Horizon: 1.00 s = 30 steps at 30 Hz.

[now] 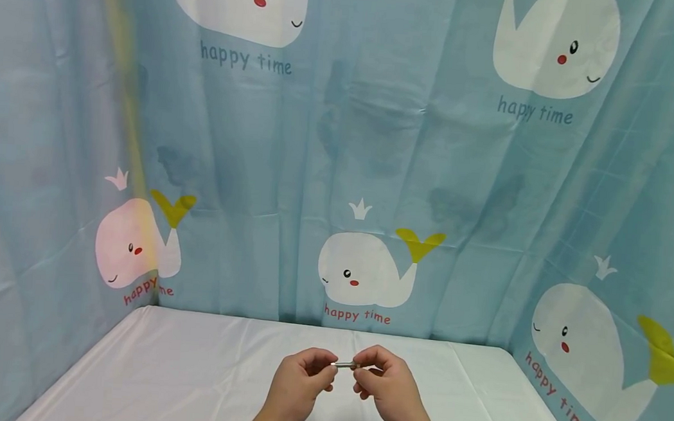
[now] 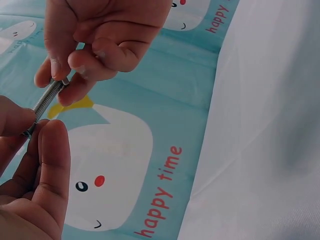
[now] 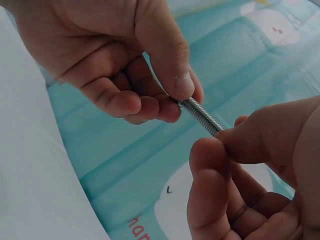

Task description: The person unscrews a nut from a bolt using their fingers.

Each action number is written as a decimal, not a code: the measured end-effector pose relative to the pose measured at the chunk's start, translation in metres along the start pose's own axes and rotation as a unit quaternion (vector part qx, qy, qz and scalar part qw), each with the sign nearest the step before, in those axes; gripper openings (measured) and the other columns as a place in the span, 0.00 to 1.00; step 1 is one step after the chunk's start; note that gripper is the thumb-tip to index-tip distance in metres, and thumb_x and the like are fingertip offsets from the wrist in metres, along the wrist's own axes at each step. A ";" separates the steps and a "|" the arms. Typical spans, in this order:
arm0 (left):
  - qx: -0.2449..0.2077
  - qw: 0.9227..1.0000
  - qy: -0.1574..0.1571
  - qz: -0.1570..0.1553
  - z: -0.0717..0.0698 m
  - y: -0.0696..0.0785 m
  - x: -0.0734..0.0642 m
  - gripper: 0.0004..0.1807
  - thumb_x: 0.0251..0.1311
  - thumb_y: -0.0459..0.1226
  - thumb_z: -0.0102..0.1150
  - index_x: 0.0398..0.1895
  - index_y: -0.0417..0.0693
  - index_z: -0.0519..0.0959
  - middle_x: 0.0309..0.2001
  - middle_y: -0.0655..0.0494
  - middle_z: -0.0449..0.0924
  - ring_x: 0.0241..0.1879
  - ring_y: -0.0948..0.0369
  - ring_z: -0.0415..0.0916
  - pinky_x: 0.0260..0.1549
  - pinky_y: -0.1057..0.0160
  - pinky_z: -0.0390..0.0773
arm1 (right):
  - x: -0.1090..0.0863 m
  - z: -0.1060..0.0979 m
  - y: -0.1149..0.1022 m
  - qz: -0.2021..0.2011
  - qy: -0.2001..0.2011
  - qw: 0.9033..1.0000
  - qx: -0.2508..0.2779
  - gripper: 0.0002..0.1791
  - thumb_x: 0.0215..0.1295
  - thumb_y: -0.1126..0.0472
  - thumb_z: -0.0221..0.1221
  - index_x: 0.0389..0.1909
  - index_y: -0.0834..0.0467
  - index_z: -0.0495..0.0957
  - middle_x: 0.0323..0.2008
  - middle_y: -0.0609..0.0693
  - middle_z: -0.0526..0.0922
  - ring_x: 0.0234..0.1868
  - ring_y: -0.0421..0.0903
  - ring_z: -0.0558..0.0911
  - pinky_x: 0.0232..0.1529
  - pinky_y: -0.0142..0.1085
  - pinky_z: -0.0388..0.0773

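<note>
A threaded metal bolt (image 1: 343,365) spans the gap between the two hands, held roughly level above the white surface. Thumb and fingers of the left hand (image 1: 302,381) pinch its left end, where a flared head (image 2: 28,132) shows partly between the fingertips. At the other end, the right hand (image 1: 387,384) pinches a small shiny piece that looks like a nut (image 2: 65,81), mostly covered by thumb and finger. Bare thread (image 3: 202,115) is visible between both sets of fingertips. The remaining fingers of each hand are loosely bent below the bolt.
Beneath the hands lies a white cloth-covered table (image 1: 188,369). A blue curtain (image 1: 310,170) printed with white whales and lettering stands behind it and along both sides.
</note>
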<state>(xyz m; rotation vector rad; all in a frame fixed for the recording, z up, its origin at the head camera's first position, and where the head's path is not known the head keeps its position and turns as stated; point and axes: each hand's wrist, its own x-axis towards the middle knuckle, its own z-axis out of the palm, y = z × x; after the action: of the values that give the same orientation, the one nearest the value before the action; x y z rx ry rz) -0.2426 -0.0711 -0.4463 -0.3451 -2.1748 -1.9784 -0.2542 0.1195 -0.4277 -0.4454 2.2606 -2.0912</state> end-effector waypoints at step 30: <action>0.004 1.000 -0.002 0.001 0.000 0.002 -0.001 0.07 0.61 0.35 0.66 0.40 0.41 0.84 0.30 0.55 0.83 0.27 0.56 0.80 0.29 0.62 0.80 | 0.001 -0.001 0.001 0.033 0.001 0.999 0.033 0.09 0.68 0.63 0.61 0.44 0.64 0.80 0.34 0.56 0.82 0.29 0.51 0.83 0.30 0.38 0.81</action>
<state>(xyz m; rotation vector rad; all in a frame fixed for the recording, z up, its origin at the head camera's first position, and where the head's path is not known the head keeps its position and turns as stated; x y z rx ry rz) -0.2412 -0.0707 -0.4443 -0.3510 -2.1841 -1.9683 -0.2552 0.1207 -0.4288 -0.3597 2.1695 -2.1272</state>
